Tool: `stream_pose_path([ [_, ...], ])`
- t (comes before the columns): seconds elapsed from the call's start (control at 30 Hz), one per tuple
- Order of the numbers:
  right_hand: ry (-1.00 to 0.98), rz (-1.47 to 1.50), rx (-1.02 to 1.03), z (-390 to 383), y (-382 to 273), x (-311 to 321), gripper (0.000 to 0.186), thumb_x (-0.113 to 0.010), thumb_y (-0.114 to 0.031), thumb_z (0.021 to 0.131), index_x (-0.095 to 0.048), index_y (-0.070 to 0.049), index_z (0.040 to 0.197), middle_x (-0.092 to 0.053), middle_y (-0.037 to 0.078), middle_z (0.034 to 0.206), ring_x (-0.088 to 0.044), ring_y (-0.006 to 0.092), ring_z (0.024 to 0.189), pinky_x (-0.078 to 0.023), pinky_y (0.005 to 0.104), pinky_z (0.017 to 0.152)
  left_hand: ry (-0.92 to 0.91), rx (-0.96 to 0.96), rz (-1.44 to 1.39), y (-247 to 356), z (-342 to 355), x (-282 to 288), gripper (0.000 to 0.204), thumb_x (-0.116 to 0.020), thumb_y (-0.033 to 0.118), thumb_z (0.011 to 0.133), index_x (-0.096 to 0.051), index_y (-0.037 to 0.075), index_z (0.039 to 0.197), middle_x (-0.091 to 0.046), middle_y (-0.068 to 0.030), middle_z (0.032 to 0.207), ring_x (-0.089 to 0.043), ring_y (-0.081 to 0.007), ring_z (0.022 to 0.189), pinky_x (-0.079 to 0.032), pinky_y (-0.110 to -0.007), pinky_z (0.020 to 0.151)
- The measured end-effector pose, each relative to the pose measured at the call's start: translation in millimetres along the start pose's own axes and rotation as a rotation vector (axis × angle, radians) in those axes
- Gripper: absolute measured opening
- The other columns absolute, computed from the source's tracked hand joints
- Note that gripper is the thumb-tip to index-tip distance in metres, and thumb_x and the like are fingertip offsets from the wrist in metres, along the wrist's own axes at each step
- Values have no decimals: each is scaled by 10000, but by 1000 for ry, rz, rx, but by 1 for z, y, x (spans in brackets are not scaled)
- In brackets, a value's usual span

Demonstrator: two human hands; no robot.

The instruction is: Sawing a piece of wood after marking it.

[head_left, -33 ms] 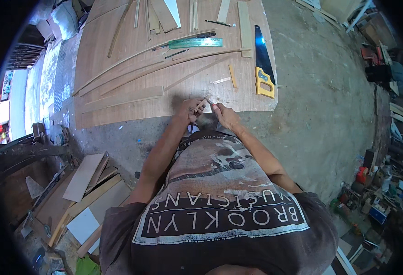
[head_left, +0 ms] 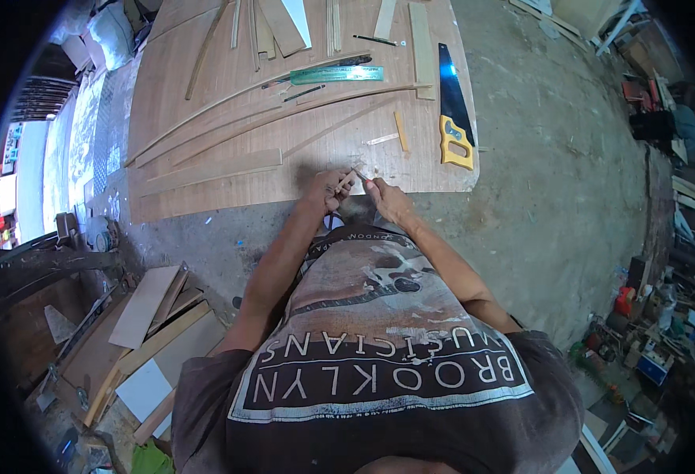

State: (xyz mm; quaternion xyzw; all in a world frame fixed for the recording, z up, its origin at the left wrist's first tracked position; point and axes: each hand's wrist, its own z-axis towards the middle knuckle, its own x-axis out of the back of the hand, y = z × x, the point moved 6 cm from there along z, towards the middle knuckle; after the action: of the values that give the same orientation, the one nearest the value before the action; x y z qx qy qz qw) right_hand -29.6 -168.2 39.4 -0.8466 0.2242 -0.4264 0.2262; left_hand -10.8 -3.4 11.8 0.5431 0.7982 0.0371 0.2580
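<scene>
Pale, short, narrow wooden strip (head_left: pixel 346 182): sits in the bare left hand (head_left: pixel 328 188), slanting toward the upper right, close to the bare right hand (head_left: pixel 395 204).
Left hand: grasps the strip with curled fingers, over the near edge of the wide brown wood-grain bench (head_left: pixel 434 180).
Right hand: grasps a slim, red-handled tool with a thin dark tip (head_left: pixel 361 174), thumb along it; it looks like a small blade, though it is too small to be sure. Whether the tip touches the wood, I cannot tell.
Working well: this looks like trimming or shaping, so I would pin the strip firmly, keep the left fingers behind the tip, take light strokes along the grain, and turn the wood between passes.
Small offcuts: a flat yellowish wooden strip (head_left: pixel 401 131) lies just beyond the right hand, with a thin pale strip (head_left: pixel 381 139) beside it.
Yellow-handled handsaw with a dark blade (head_left: pixel 452 141): beyond the right hand and to its right.
Translucent green ruler (head_left: pixel 337 74): well beyond both hands.
Since the earlier frame: no clear change; both hands, strip and tool keep their places.
</scene>
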Motion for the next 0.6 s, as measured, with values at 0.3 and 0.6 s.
stream_pose_path([
  [0.3, 55, -47, 34, 2, -11, -1, 539, -275, -467, 1003, -507, 8, 1110, -621, 342, 848, -602, 513, 877, -465, 561, 786, -21, 61, 25, 3, 4, -2, 245, -423, 53, 902, -577, -30, 1074, -563, -74, 722, -454, -66, 453, -363, -161, 339],
  [0.6, 66, -91, 33, 2, -11, -1, 504, -292, -436, 1003, -511, 8, 1094, -626, 332, 824, -610, 512, 834, -476, 568, 751, -42, 52, 130, 6, 1, -7, 179, -441, 101, 911, -590, 6, 938, -539, -30, 662, -421, -44, 418, -329, -166, 317],
])
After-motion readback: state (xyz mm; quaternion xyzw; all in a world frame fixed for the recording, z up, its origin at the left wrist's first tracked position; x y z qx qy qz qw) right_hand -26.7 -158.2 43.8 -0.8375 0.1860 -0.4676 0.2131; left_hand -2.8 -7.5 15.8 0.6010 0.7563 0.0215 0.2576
